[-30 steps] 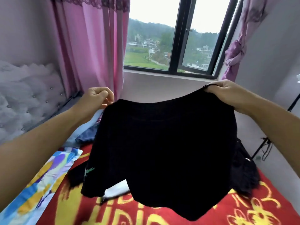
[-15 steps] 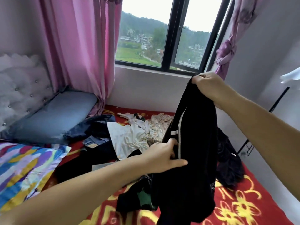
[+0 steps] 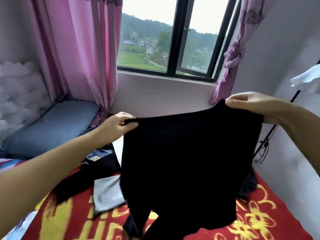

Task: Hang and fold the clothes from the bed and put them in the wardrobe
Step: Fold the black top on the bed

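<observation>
Hands have respread the black garment [image 3: 188, 161] above the red bedspread [image 3: 259, 220]: left hand [image 3: 117, 126] now pinches one top corner again, right hand [image 3: 251, 103] grips the other, likely readying a fold.

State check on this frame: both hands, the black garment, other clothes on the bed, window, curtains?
Left hand: pinches the black garment's top edge.
Right hand: grips the other top corner.
Black garment: held up, spread between both hands, bottom hanging to the bed.
Grey garment: lying loose on the bed, unfolded.
Jeans: crumpled on the bed.
Window: right pane looks ajar.
Left curtain: hanging loose.
Right curtain: knotted.
</observation>
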A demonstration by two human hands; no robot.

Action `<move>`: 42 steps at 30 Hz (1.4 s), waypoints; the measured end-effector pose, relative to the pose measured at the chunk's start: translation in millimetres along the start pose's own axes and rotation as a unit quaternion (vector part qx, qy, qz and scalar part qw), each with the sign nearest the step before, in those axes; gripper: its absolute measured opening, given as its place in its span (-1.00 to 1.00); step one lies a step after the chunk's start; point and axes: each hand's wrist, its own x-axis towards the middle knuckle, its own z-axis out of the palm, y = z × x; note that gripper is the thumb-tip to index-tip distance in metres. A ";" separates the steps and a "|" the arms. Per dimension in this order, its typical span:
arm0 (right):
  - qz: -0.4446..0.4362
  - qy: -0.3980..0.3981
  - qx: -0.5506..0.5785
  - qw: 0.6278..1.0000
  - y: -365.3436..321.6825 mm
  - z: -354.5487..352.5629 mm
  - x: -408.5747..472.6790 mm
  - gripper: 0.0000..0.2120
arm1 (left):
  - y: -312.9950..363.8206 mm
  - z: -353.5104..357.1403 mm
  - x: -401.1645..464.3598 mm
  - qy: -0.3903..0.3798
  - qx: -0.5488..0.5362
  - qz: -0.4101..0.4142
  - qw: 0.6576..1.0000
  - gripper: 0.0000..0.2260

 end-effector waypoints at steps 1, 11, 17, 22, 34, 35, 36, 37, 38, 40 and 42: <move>0.002 -0.045 -0.026 0.999 0.8 1.9 -1.1 -0.45 | 1.0 -9.0 3.6 -0.020 -0.064 -0.039 0.997 -0.90; -0.075 0.023 -0.033 0.996 -11.5 22.5 4.0 -0.69 | 4.2 -56.3 29.5 -0.172 0.061 -0.028 0.983 -0.77; -0.146 -0.050 -0.063 0.986 -31.9 43.7 -14.6 -0.66 | 18.3 -57.4 36.4 -0.047 0.319 0.017 0.946 -0.71; -0.274 -0.029 -0.036 0.961 -63.6 58.4 -26.9 -0.64 | 89.4 -41.5 28.6 0.029 -0.143 0.092 0.985 -0.75; -0.272 0.023 0.188 0.943 -61.4 131.9 25.3 -0.84 | 109.5 -37.6 54.7 -0.199 -0.301 0.010 0.933 -0.81; -0.268 0.046 0.179 0.945 -60.1 136.0 28.3 -0.83 | 107.1 -41.8 56.5 -0.175 -0.284 -0.038 0.942 -0.80; -0.264 0.069 0.170 0.947 -60.2 139.9 30.8 -0.84 | 105.6 -47.8 58.5 -0.157 -0.231 -0.071 0.958 -0.77; -0.262 0.086 0.156 0.949 -60.9 142.9 32.6 -0.89 | 107.4 -54.5 60.0 -0.166 -0.160 -0.100 0.968 -0.64; -0.257 0.093 0.145 0.951 -62.8 146.1 33.6 -0.93 | 113.3 -59.1 59.3 -0.200 -0.090 -0.121 0.968 -0.49; -0.257 0.100 0.132 0.952 -66.2 150.4 35.2 -0.88 | 126.9 -53.5 57.5 -0.269 0.070 -0.101 0.955 -0.40; -0.266 0.121 0.114 0.950 -69.3 154.3 36.4 -0.89 | 132.4 -39.1 57.1 -0.253 0.165 -0.075 0.950 -0.63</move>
